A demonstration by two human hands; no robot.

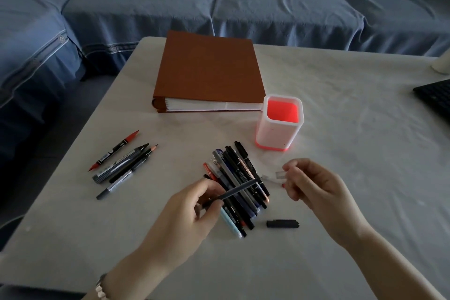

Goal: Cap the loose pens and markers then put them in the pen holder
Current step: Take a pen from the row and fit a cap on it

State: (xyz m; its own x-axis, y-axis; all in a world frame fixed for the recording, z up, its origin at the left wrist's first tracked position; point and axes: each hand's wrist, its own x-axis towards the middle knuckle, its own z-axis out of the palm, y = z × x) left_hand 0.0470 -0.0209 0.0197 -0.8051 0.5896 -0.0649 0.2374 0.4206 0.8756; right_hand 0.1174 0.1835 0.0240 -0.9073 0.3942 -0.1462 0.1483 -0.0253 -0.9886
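Slim grey pen [239,189] in left hand [192,212]; clear cap [280,175] in right hand [314,185].

A brown binder [209,68] lies on the white table [341,129], blue sofa [146,2] behind.

Left hand [187,212] pinches a slim grey pen [239,188], held slantwise above the pile of pens [233,173], tip pointing right. Right hand [316,187] pinches a clear cap [280,175] near that tip. A loose black cap [282,223] lies on the bench [353,129] just beside the pile. Pen holder [275,134] stands upright beyond the pile: white walls, red inside. Four markers [121,165] lie well apart at left. Brown binder [209,68] lies flat behind.
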